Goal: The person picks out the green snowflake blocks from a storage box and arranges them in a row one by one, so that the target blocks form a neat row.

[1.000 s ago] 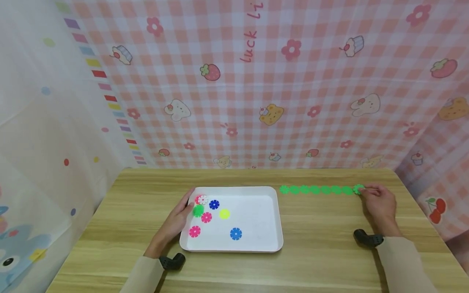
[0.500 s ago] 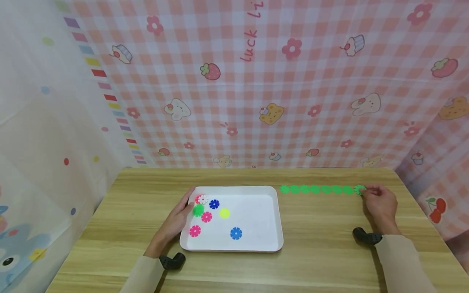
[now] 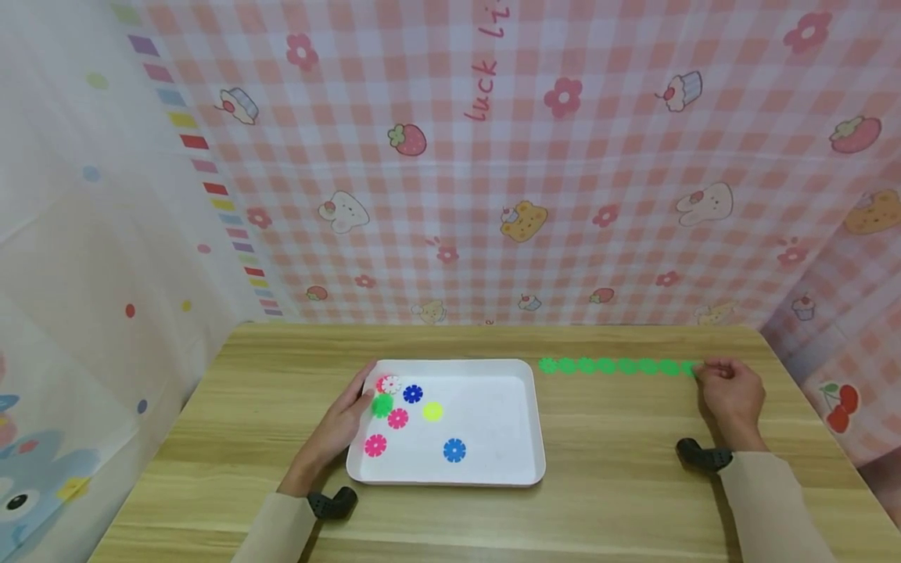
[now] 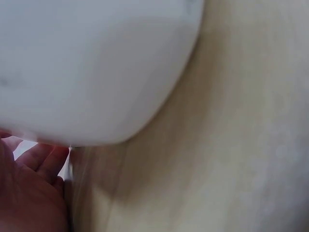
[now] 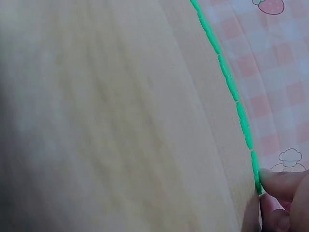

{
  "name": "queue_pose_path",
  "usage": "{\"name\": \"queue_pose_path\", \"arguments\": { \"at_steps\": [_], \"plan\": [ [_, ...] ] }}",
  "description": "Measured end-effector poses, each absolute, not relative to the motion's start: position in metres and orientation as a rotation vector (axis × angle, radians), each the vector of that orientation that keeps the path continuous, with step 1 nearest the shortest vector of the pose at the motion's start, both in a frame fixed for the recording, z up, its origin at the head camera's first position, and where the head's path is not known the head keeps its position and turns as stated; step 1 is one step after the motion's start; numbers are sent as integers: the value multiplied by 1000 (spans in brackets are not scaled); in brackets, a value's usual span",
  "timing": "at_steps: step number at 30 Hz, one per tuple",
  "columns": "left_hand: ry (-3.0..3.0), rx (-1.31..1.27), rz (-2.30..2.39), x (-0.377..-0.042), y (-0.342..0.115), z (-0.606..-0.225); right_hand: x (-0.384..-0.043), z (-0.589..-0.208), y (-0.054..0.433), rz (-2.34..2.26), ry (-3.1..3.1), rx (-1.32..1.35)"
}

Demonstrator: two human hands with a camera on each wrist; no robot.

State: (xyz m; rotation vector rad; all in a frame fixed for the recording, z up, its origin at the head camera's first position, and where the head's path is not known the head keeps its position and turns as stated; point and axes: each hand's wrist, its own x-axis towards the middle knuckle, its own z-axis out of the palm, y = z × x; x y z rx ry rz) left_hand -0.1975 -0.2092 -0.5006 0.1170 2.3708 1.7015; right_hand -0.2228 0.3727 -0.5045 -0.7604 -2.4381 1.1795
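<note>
Right at the far end of a row of green discs [image 3: 607, 366], my right hand [image 3: 732, 391] pinches the end disc [image 3: 690, 368] between thumb and finger, partly covering it. The rest of the row runs off to the left of that hand, along the back of the wooden table [image 3: 612, 446], towards the white tray [image 3: 493, 407]. My left hand [image 3: 341, 421] grips the tray's left side, thumb over the rim.

From my head I see into the tray: a yellow disc [image 3: 432, 411], a light blue disc [image 3: 454, 450], a dark blue disc [image 3: 412, 394] and others nearer my left thumb. The left wrist view gives instead the tray's smooth white side and my fingertips against its edge. At my right wrist, the row appears edge-on, a thin green line ending at my thumb.
</note>
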Motion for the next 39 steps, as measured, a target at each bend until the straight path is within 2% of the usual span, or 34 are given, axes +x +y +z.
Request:
{"name": "queue_pose_path", "arguments": {
  "at_steps": [16, 24, 29, 39],
  "plan": [
    [2391, 116, 1691, -198, -210, -503, -220, -503, 375, 1277, -2377, -835],
    [2366, 85, 1694, -199, -211, -504, -227, -484, 360, 1364, -2332, -799],
    [2374, 99, 1702, -199, -211, -503, -231, -462, 335, 1418, -2353, -644],
    [2370, 99, 1705, -200, -211, -504, -232, -431, 269, 1486, -2606, -70]
  ]
}}
